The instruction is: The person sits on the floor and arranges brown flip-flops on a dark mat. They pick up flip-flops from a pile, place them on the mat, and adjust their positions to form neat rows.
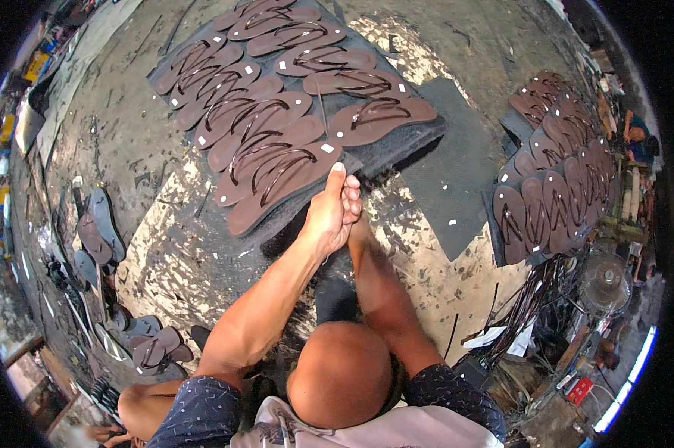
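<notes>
I squat at the near edge of a black rubber mat (419,138) covered with several rows of brown flip-flops. My left hand (328,216) is at that edge, thumb raised against the tip of the nearest brown flip-flop (277,187), fingers curled. My right forearm (382,291) runs up under it, and my right hand is almost wholly hidden behind the left. What the curled fingers hold cannot be made out. My bare knee (344,373) fills the bottom middle.
A second stack of brown flip-flops (553,201) lies on mats at the right, beside a loose black sheet (456,194). Dark straps (531,306) and a small fan (606,280) sit lower right. Grey flip-flops (102,228) lie scattered left on the stained concrete floor.
</notes>
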Motion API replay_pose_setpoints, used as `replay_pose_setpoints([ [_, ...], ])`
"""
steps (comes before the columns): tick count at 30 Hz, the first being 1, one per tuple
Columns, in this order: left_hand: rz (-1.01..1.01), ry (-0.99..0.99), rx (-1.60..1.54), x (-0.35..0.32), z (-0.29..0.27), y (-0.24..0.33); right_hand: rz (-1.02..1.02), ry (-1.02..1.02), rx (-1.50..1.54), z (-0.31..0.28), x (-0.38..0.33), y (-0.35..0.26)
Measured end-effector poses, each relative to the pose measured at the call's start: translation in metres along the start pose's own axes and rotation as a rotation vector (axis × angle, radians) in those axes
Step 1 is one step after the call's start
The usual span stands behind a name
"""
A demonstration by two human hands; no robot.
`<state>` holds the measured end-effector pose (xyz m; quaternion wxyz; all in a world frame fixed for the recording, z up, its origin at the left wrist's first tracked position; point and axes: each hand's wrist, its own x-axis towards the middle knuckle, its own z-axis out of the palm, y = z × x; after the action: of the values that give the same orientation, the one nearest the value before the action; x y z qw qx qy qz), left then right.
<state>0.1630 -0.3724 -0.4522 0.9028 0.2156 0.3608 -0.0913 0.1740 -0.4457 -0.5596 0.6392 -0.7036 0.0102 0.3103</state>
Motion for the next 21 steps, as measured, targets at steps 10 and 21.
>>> replay_pose_setpoints([
  [10, -0.013, -0.013, 0.06, -0.008, 0.021, 0.011, -0.113, 0.094, -0.448, -0.031, 0.01, -0.009],
  [21, -0.018, 0.02, 0.216, -0.057, 0.004, 0.048, -0.193, 0.1, -0.772, -0.054, 0.045, -0.016],
])
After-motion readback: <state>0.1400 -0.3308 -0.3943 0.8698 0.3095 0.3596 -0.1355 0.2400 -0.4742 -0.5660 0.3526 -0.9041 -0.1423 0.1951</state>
